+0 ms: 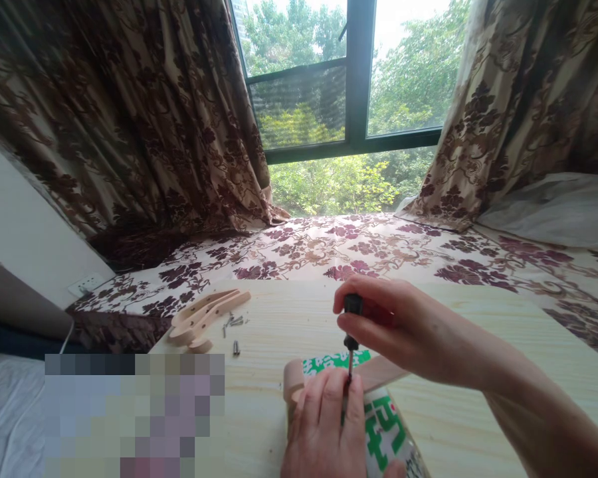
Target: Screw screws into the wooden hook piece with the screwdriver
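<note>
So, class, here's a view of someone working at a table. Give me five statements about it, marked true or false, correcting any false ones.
1. The right hand grips a screwdriver. True.
2. The screwdriver lies flat on the table. False: it is held roughly upright, pointing down beside the fingers of the left hand.
3. Loose screws lie on the table near shaped wooden pieces. True.
4. The curtains are plain. False: the curtains carry a floral pattern.
5. The left hand is raised well clear of the package with green print. False: it rests over part of the package.
</note>
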A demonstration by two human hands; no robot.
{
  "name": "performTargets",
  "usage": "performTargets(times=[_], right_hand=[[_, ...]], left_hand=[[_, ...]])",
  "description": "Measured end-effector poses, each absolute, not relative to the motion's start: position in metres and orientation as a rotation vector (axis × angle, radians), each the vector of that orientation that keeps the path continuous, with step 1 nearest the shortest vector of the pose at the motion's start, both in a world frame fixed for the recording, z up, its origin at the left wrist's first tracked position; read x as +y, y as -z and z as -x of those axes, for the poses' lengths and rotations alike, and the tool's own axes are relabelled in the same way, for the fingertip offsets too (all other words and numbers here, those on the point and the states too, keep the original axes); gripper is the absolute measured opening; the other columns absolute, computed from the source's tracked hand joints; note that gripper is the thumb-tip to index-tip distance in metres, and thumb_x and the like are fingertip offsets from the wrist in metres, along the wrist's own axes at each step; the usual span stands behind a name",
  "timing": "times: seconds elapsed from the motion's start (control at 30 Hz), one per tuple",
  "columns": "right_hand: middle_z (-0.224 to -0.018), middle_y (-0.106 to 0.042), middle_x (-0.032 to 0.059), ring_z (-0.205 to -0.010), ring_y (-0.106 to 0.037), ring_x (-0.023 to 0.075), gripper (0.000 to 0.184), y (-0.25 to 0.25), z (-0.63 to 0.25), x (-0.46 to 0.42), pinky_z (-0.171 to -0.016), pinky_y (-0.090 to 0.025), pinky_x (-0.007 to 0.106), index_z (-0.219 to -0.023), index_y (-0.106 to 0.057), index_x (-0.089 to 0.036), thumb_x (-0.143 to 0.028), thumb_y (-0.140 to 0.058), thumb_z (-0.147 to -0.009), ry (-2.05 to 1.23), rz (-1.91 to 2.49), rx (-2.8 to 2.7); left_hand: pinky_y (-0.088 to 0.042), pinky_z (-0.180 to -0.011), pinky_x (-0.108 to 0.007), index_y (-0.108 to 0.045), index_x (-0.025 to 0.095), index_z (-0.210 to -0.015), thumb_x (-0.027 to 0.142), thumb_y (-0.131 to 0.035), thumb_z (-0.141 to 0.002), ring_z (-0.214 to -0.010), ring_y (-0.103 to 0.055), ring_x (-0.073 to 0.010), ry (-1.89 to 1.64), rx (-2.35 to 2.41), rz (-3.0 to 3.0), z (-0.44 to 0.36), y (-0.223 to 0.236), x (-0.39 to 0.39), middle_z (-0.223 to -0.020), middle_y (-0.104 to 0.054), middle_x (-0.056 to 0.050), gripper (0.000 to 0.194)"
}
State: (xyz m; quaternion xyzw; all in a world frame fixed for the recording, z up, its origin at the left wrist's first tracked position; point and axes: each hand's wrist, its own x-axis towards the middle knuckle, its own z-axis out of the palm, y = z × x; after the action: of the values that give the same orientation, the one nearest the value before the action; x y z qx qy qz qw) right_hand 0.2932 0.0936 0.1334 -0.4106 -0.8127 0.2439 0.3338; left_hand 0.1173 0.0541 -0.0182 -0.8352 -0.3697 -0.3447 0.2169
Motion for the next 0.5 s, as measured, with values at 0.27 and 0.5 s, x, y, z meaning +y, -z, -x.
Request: performTargets(times=[0.27, 0.5], right_hand=[[-0.063, -0.055, -0.0037, -0.056, -0.045, 0.0085, 0.023, -0.13, -0.289, 0.096, -0.05, -0.034, 0.021, -0.076, -0.052, -0.02, -0.036, -0.052, -0.092, -0.6, 1.125, -2.059], [-0.066, -0.056, -0.0029, -0.057, -0.045, 0.0085, 0.015, -0.138, -0.292, 0.087, -0.049, -0.032, 0.022, -0.081, -0.057, -0.02, -0.029, -0.052, -0.092, -0.748, 1.091, -2.157]], left_hand=[[-0.038, -0.093, -0.042, -0.061, 0.017, -0.108, 0.053, -0.021, -0.096, -0.104, -0.056, -0.0265, 1.392, -1.112, 2.055, -0.146, 0.023, 0.059, -0.105, -0.064, -0.01, 0.055], [-0.037, -0.095, -0.044, -0.061, 0.018, -0.113, 0.057, -0.024, -0.094, -0.104, -0.057, -0.0273, 1.326, -1.153, 2.094, -0.145, 0.021, 0.054, -0.106, -0.065, -0.011, 0.056]])
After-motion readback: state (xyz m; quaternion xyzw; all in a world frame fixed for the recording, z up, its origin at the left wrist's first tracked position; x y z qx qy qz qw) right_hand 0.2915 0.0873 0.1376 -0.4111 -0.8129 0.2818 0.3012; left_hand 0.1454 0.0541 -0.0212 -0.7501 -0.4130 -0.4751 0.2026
